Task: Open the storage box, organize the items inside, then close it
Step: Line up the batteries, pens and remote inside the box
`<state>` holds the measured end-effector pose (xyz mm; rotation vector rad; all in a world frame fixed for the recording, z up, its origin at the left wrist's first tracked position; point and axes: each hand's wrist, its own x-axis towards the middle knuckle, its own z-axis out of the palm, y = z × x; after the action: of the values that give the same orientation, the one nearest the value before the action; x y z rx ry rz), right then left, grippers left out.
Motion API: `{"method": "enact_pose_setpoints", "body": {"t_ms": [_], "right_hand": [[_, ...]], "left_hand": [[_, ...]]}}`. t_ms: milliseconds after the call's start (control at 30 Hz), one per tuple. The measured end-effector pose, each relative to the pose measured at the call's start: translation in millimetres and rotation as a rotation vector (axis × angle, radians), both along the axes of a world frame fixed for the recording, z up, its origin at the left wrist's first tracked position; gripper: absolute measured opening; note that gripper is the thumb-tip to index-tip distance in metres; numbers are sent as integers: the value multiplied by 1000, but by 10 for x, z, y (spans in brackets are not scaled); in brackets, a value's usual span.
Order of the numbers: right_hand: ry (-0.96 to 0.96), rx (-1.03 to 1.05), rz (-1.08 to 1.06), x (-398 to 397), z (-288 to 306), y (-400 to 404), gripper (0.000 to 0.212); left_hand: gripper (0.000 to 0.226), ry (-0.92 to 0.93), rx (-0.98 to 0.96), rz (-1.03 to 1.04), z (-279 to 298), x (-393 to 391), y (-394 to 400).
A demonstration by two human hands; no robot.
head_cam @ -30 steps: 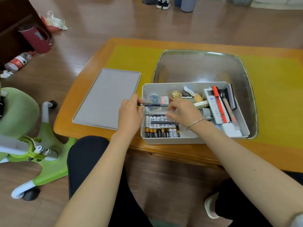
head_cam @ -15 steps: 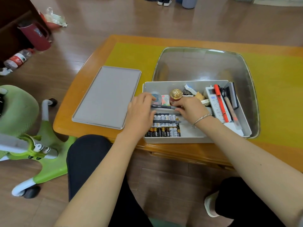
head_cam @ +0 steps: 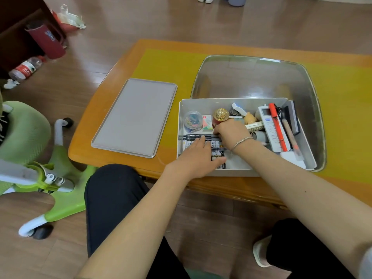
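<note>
The open storage box [head_cam: 244, 172] is set at the bench's [head_cam: 120, 61] near edge. Inside it, batteries [head_cam: 216, 143] are covered by the flat left hand [head_cam: 198, 156], and a black pen [head_cam: 196, 136] is pinched by the right hand [head_cam: 229, 131]. The lid [head_cam: 134, 117] is laid flat just left of the box.

Box [head_cam: 231, 173] crowded; lid [head_cam: 133, 117] bare beside

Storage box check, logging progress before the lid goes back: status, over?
Left hand flat on batteries. Right hand at black pen; grip unclear. Storage box open, lid on table to its left. Nothing obstructing.
</note>
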<state>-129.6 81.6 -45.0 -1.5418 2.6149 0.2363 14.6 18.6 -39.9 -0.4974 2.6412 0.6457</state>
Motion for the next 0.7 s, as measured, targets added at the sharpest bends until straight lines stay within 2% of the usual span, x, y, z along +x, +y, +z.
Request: {"method": "enact_pose_setpoints", "body": {"t_ms": [467, 700], "right_hand": [[-24, 30, 72, -6, 19, -10, 16], [-93, 39, 114, 14, 46, 28, 22]], "left_hand": [[83, -80, -75, 48, 11, -120, -46], [77, -109, -111, 63, -21, -164, -82]]}}
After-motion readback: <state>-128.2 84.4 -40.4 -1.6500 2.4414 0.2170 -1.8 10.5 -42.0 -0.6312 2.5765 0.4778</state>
